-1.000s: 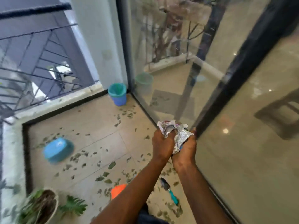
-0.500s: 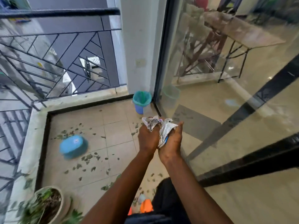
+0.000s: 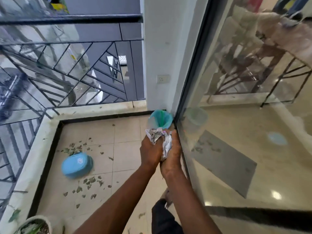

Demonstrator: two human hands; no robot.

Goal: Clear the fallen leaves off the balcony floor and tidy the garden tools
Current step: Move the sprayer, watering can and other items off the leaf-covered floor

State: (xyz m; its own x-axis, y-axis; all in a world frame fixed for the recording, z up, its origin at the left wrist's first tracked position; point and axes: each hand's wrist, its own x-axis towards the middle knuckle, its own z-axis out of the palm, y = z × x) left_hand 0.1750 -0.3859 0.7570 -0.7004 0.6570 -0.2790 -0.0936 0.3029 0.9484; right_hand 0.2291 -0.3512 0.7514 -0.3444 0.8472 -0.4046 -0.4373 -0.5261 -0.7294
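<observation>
1. Crumpled paper bundle (image 3: 155,135): held up in front of the person, above the balcony floor (image 3: 125,132) and just short of the bin (image 3: 166,122).
2. Left hand (image 3: 150,152) and right hand (image 3: 172,154): pressed together side by side, with the fingers of both curled around the bundle. The paper sticks out above them and between the two palms.
3. Bin: small, lined with a green bag, standing in the far corner of the floor. It touches or nearly touches the dark frame of the glass door (image 3: 236,149), and the bundle covers its near edge.
4. Glass door: runs along the right side, close to the right hand, and mirrors the bin and the floor.
5. White pillar (image 3: 158,48): rises behind the bin and carries a wall socket (image 3: 163,79).
6. Fallen leaves (image 3: 92,181): small, dry and grey-green, scattered over the tiles to the left of the arms. One patch lies nearer the person than the blue tub (image 3: 77,164) and another beyond it.
7. Blue tub: lies on its side among the leaves, well apart from the bin.
8. Metal railing (image 3: 67,68): stands on a pale kerb and closes the far and left edges.
9. Plant pot (image 3: 33,224): sits at the lower left corner, only partly in view.
10. Look of the bundle: white-grey printed paper, heavily creased, with a shiny strip on the right side. Its contents are hidden.
</observation>
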